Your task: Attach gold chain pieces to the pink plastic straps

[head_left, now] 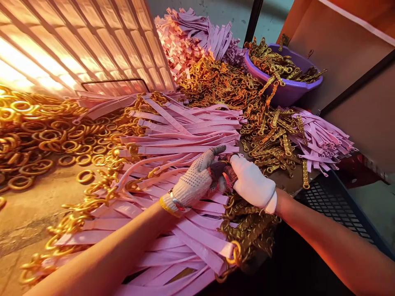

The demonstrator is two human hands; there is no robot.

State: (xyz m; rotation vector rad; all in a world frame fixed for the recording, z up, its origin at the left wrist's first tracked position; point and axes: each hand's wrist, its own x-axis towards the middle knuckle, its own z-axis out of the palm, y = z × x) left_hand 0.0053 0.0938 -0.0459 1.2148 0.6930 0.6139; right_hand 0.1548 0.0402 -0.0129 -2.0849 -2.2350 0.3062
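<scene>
My left hand [196, 176], in a dotted grey-white knit glove with a yellow cuff, is closed with its thumb stretched toward the right. Against it my right hand [251, 181], in a white glove with dark fingertips, is closed too. The fingers meet and hide whatever is pinched between them. Pink straps [197, 127] lie in a thick layer under and around both hands, many with gold rings at their left ends. Below my right hand, a bunch of dark gold chain-like pieces [249, 230] hangs at the straps' right ends.
Loose gold rings [83, 160] are heaped at the left beside a lit ribbed panel [77, 45]. A purple basin [288, 88] brims with gold chain-like pieces, and more are piled before it [222, 82]. Further pink straps lie right [324, 137] and behind [203, 33]. A dark mesh crate [336, 205] stands low right.
</scene>
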